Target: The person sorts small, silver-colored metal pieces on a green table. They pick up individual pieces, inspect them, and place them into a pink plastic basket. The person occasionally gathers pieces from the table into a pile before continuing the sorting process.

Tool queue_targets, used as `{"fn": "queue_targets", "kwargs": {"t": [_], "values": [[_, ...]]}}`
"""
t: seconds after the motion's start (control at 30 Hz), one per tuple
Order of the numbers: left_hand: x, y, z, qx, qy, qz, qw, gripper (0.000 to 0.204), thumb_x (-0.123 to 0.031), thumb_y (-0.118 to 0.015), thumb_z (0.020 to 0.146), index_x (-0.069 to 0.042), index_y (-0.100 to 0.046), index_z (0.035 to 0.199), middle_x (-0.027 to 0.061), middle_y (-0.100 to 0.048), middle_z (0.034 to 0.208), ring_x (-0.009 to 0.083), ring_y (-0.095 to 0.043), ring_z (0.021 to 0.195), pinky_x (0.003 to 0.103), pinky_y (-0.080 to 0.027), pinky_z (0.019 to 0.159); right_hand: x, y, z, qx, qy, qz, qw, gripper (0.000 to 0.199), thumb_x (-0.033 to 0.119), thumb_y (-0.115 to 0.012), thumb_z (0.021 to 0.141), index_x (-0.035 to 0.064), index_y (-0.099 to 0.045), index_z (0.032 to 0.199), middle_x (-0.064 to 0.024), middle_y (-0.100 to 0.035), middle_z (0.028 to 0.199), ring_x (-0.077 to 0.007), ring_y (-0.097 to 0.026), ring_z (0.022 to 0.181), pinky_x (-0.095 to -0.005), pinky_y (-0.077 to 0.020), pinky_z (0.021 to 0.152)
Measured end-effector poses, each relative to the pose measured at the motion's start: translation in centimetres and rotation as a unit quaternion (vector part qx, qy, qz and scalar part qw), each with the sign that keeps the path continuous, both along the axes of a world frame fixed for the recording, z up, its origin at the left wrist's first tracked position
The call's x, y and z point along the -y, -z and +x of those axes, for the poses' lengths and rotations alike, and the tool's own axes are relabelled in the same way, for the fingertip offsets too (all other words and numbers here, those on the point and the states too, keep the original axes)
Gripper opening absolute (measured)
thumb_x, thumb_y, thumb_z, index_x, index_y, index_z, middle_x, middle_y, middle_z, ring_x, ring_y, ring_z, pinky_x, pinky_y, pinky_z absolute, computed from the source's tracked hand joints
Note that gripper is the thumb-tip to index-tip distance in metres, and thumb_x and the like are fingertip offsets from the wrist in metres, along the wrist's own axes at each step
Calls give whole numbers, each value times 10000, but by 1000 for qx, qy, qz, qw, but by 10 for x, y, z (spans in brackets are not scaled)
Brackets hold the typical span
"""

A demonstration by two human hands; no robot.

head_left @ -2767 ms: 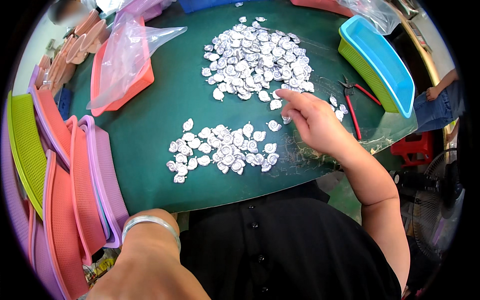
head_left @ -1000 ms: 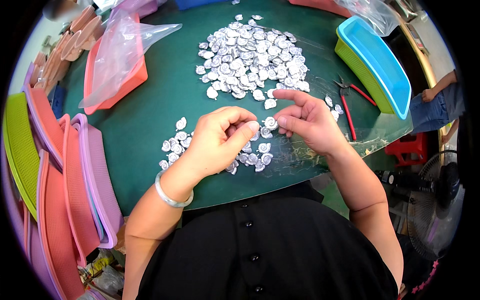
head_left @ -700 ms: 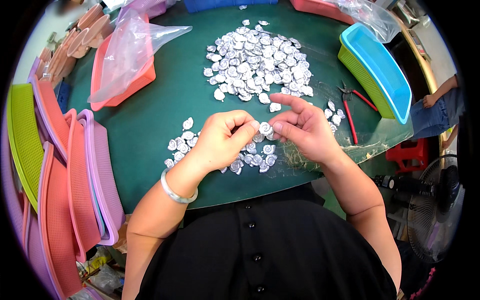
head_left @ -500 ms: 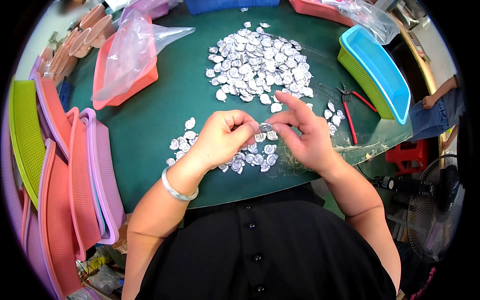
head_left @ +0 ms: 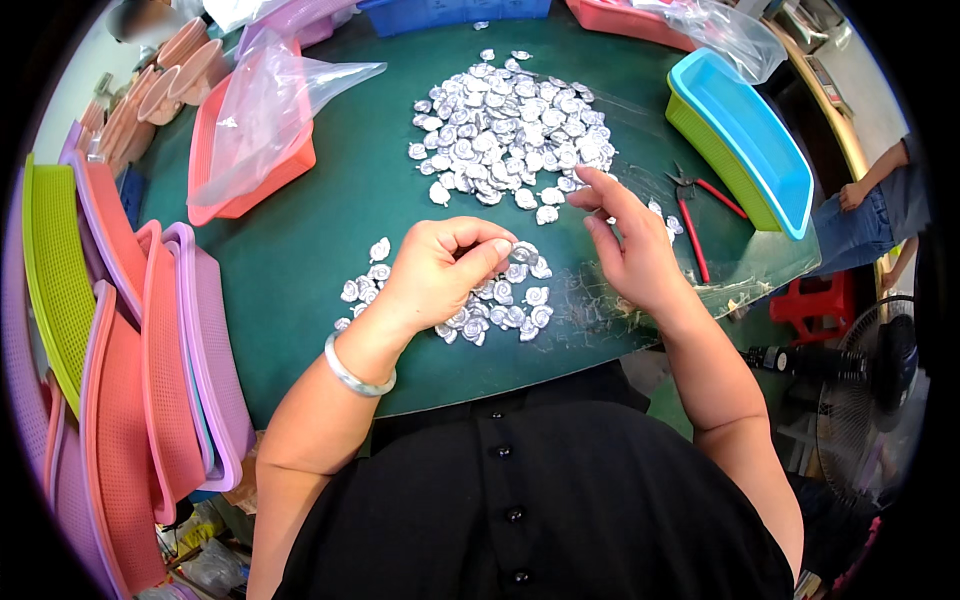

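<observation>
Between the thumb and forefinger of my left hand point(head_left: 445, 265) is a small silver rose-like piece point(head_left: 524, 253) with a swirled face. My right hand point(head_left: 632, 250) hovers to the right of it, fingers apart, with nothing visible in it. Beneath and around my left hand lie several loose silver pieces point(head_left: 503, 316) of the same kind, some partly hidden by the hand. A large heap of silver pieces point(head_left: 505, 130) spreads farther back on the green tabletop point(head_left: 290, 290). A few more pieces point(head_left: 672, 223) lie past my right fingers, partly covered by them.
Red-handled pliers point(head_left: 692, 225) lie open at right, near a blue-and-green basket point(head_left: 745, 125). A pink basket point(head_left: 250, 190) with a plastic bag stands back left. Stacked baskets point(head_left: 165, 370) line the left side. A fan point(head_left: 865, 385), a red stool point(head_left: 812, 308) and another person's arm point(head_left: 872, 183) are at right.
My right hand has let go of the silver piece and moved right, its fingers opening. My left hand keeps the piece, whose swirled face now shows more.
</observation>
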State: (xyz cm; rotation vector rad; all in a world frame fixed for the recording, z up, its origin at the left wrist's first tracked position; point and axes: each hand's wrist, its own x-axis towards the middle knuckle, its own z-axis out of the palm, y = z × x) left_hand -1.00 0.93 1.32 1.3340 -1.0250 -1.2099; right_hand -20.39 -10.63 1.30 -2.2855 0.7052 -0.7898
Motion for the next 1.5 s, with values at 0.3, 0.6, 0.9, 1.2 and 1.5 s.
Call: {"fn": "queue_targets", "kwargs": {"t": [0.3, 0.6, 0.9, 1.2, 1.5], "values": [[0, 3, 6, 354, 50, -96, 929, 92, -134, -626, 749, -50, -658, 770, 27, -586, 701, 150, -540, 677, 299, -436, 602, 6, 5, 9, -83, -40, -78, 993, 469, -29, -595, 730, 41, -499, 1184, -87, -632, 906, -271, -542, 872, -366, -450, 791], [0, 5, 9, 440, 25, -145, 886, 107, -133, -642, 699, -50, -634, 767, 56, -567, 747, 239, -515, 743, 338, -424, 660, 1, 0, 10, -73, -68, -8, 995, 481, -48, -597, 716, 64, -508, 1175, -80, -625, 862, -263, -546, 862, -363, -461, 765], [1, 7, 5, 417, 16, -121, 901, 98, -114, -627, 730, -43, -643, 795, 60, -572, 748, 230, -515, 737, 338, -431, 649, 4, 9, 12, -68, -89, -27, 993, 450, -35, -588, 736, 72, -520, 1168, -72, -581, 772, -255, -549, 784, -355, -459, 705], [2, 8, 1, 406, -6, -150, 902, 142, -182, -645, 768, -46, -661, 805, 74, -583, 750, 266, -534, 776, 365, -442, 691, -2, 4, 19, 6, -123, -90, 988, 483, -44, -588, 730, 37, -475, 1193, -59, -551, 744, -251, -520, 723, -361, -436, 634], [3, 10, 3, 362, -9, -202, 910, 98, -102, -704, 708, -41, -652, 764, 51, -586, 729, 234, -531, 711, 333, -434, 670, -3, -3, 23, 84, -118, 20, 989, 493, -57, -596, 721, 29, -482, 1193, -84, -578, 832, -266, -538, 792, -351, -452, 708]]}}
